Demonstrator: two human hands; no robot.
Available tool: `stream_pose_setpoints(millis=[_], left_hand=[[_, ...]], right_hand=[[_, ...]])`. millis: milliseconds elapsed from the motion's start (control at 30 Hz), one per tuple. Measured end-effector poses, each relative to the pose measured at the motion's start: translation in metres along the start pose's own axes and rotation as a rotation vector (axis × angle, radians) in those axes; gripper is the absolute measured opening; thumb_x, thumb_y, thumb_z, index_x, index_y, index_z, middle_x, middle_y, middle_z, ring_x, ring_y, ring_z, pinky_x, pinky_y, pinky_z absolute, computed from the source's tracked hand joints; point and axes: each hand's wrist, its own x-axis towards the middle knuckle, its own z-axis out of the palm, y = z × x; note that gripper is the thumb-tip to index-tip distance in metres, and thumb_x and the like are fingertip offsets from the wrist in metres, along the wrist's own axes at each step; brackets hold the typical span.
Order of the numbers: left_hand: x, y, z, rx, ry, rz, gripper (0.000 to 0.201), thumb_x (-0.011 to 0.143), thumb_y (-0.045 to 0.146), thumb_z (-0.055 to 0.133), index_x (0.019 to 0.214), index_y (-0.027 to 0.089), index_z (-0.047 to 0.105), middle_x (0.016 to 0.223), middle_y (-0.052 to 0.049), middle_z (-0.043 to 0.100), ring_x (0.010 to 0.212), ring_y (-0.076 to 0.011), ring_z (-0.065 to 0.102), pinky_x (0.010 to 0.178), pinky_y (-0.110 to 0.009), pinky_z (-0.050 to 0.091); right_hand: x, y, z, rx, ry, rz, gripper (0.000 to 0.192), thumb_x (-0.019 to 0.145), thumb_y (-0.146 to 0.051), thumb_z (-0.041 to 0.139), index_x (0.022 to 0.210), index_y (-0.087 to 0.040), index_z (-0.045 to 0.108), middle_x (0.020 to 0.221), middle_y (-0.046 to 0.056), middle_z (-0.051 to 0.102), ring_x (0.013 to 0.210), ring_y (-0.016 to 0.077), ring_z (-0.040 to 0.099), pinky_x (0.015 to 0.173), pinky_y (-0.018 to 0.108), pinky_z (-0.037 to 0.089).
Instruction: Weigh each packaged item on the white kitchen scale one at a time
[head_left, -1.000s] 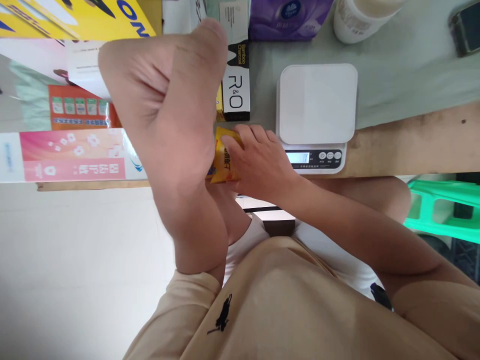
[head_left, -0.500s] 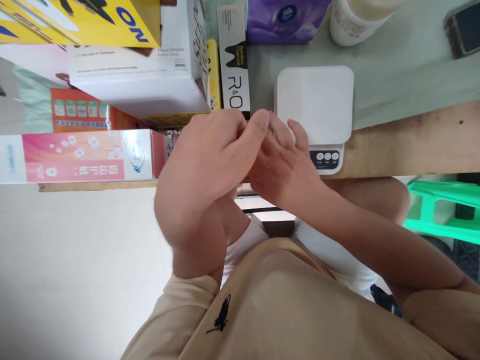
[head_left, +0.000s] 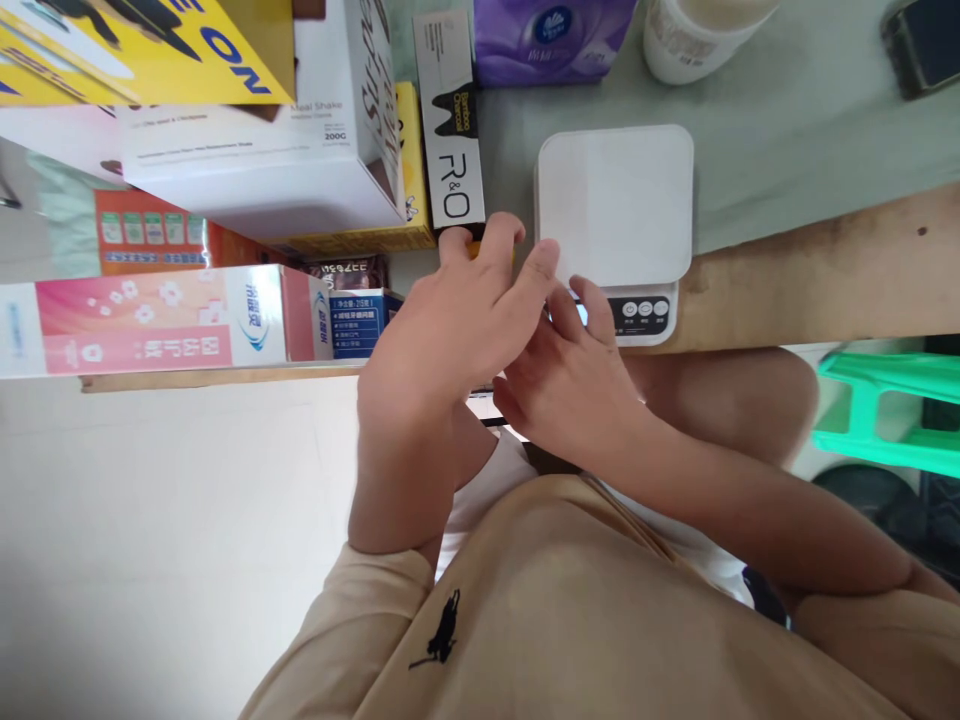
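Cluttered table (head_left: 825, 270) here, boxes stacked everywhere. Our left hand (head_left: 450, 320) and right hand (head_left: 570, 375) pinch a small yellow packet (head_left: 474, 250) with curled fingers, just beside the white kitchen scale (head_left: 615, 205). Its platform's bare, so weighing isn't done.

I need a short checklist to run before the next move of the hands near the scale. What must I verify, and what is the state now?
1. Scale platform bare: ok.
2. Scale flat on the table: ok.
3. Display readable: not ok, the right hand covers it.
4. Yellow packet gripped: cannot tell, the left hand hides nearly all of it.
5. Boxes clear of the scale: ok.
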Motion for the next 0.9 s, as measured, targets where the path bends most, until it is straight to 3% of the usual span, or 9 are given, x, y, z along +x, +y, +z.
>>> stream_pose_setpoints(millis=[100, 233, 333, 433, 567, 633, 767, 900], left_hand=[[-0.001, -0.007, 0.003, -0.006, 0.027, 0.048, 0.038, 0.113, 0.030, 0.030, 0.139, 0.025, 0.058, 0.144, -0.013, 0.059, 0.142, -0.0380, 0.054, 0.112, -0.059, 0.057], [-0.001, -0.011, 0.001, -0.072, 0.058, 0.097, 0.033, 0.112, 0.032, 0.034, 0.130, 0.025, 0.060, 0.135, -0.013, 0.065, 0.137, -0.0326, 0.057, 0.117, -0.049, 0.054], [0.000, -0.006, -0.007, -0.115, 0.014, -0.010, 0.032, 0.113, 0.032, 0.032, 0.126, 0.024, 0.060, 0.129, -0.011, 0.066, 0.127, -0.0313, 0.061, 0.114, -0.053, 0.053], [-0.001, 0.002, -0.017, -0.192, -0.023, -0.120, 0.036, 0.115, 0.036, 0.027, 0.121, 0.024, 0.060, 0.122, -0.010, 0.065, 0.122, -0.0287, 0.062, 0.112, -0.051, 0.054], [-0.010, 0.009, -0.027, -0.184, -0.017, -0.040, 0.041, 0.114, 0.029, 0.022, 0.124, 0.024, 0.061, 0.132, -0.011, 0.063, 0.132, -0.0295, 0.059, 0.120, -0.053, 0.050], [-0.016, 0.014, -0.031, -0.238, -0.012, -0.069, 0.042, 0.115, 0.035, 0.021, 0.124, 0.027, 0.061, 0.139, -0.009, 0.062, 0.141, -0.0295, 0.056, 0.121, -0.052, 0.051], [-0.020, 0.028, -0.032, -0.387, 0.077, -0.120, 0.042, 0.114, 0.054, 0.028, 0.135, 0.031, 0.056, 0.154, -0.007, 0.058, 0.153, -0.0239, 0.050, 0.123, -0.043, 0.054], [-0.006, 0.042, -0.020, -0.586, 0.241, -0.014, 0.041, 0.114, 0.054, 0.030, 0.140, 0.032, 0.053, 0.154, -0.006, 0.059, 0.151, -0.0225, 0.056, 0.122, -0.041, 0.057]], right_hand=[[0.001, -0.001, 0.004, 0.020, 0.013, 0.001, 0.054, 0.096, -0.020, 0.056, 0.149, -0.019, 0.062, 0.150, 0.017, 0.068, 0.159, 0.0374, 0.046, 0.134, 0.073, 0.030], [0.004, -0.001, 0.005, 0.043, -0.001, -0.006, 0.055, 0.096, -0.020, 0.053, 0.151, -0.015, 0.060, 0.153, 0.022, 0.065, 0.160, 0.0401, 0.047, 0.133, 0.076, 0.028], [0.005, -0.002, 0.006, 0.096, -0.020, -0.005, 0.057, 0.094, -0.025, 0.057, 0.150, -0.015, 0.059, 0.154, 0.022, 0.064, 0.162, 0.0405, 0.043, 0.134, 0.077, 0.024], [0.004, -0.004, 0.007, 0.127, 0.005, 0.009, 0.055, 0.094, -0.028, 0.059, 0.148, -0.017, 0.061, 0.152, 0.020, 0.066, 0.161, 0.0381, 0.043, 0.135, 0.073, 0.023], [0.000, -0.007, 0.001, 0.160, 0.061, 0.037, 0.054, 0.097, -0.031, 0.058, 0.149, -0.017, 0.059, 0.151, 0.018, 0.067, 0.157, 0.0340, 0.047, 0.136, 0.062, 0.026], [-0.004, -0.008, -0.005, 0.169, 0.090, 0.054, 0.054, 0.099, -0.034, 0.057, 0.150, -0.017, 0.057, 0.153, 0.018, 0.065, 0.156, 0.0330, 0.048, 0.136, 0.060, 0.026], [-0.010, -0.002, -0.018, 0.175, 0.143, 0.119, 0.057, 0.100, -0.039, 0.052, 0.154, -0.020, 0.055, 0.158, 0.016, 0.061, 0.155, 0.0344, 0.049, 0.133, 0.061, 0.028], [-0.009, 0.019, -0.022, 0.115, 0.221, 0.224, 0.053, 0.101, -0.040, 0.051, 0.151, -0.025, 0.060, 0.156, 0.015, 0.063, 0.152, 0.0359, 0.054, 0.127, 0.060, 0.038]])
